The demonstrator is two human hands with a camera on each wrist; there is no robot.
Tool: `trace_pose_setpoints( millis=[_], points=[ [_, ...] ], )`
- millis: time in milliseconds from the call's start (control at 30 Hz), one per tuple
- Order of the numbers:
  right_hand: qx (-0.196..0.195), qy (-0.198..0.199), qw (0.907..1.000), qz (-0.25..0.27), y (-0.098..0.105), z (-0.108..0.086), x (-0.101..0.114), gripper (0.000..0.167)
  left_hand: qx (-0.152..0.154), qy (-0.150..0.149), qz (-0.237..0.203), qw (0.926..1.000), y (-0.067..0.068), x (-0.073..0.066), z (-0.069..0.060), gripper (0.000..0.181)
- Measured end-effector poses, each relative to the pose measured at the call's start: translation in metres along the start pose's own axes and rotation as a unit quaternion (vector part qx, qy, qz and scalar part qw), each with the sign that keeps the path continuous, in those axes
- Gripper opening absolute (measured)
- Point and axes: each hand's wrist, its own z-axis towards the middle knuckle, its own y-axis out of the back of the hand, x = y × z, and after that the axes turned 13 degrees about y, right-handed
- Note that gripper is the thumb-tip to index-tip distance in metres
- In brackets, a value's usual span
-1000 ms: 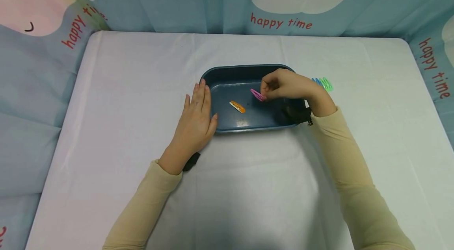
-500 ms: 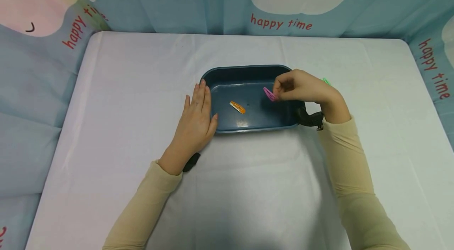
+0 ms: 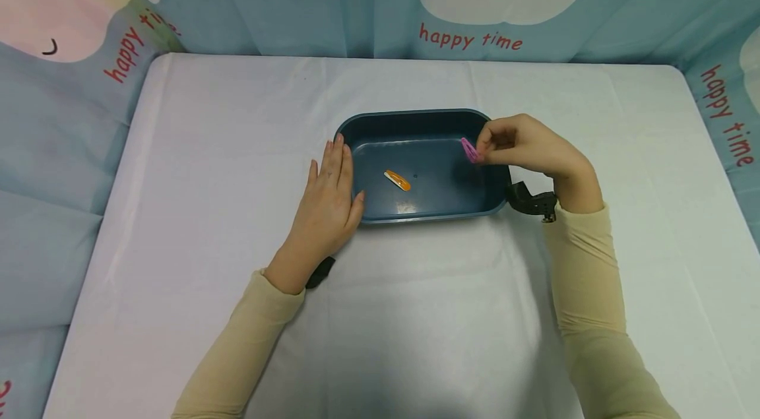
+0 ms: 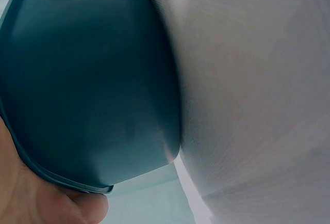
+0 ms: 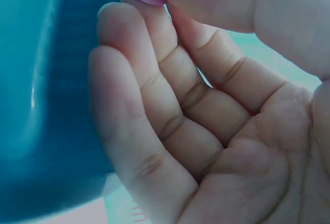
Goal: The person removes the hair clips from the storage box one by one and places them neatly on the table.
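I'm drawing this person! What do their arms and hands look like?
The sleeves are long, plain and pale yellow-beige. The left hand and right hand wear no gloves. A black gadget shows beside each wrist; the right one looks curved.

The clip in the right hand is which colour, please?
The clip is pink, showing best in the head view.

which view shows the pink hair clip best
The head view: the pink hair clip's elongated outline shows there, pinched by the right hand over the blue tray. The right wrist view catches only part of it at the top edge; the left wrist view shows none of it.
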Motion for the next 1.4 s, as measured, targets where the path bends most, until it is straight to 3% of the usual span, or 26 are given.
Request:
trace_pose_setpoints(
  millis=[600,1400],
  points=[
    [-0.066,-0.015,0.9973,0.029,0.008,-0.018,-0.006,0.005,0.010,0.001,0.000,0.9999,0.002,-0.002,0.000,0.066],
    [-0.096,-0.036,0.9946,0.016,0.020,-0.028,-0.016,0.008,0.018,0.008,-0.003,0.9998,0.001,-0.001,0.001,0.066]
  ],
)
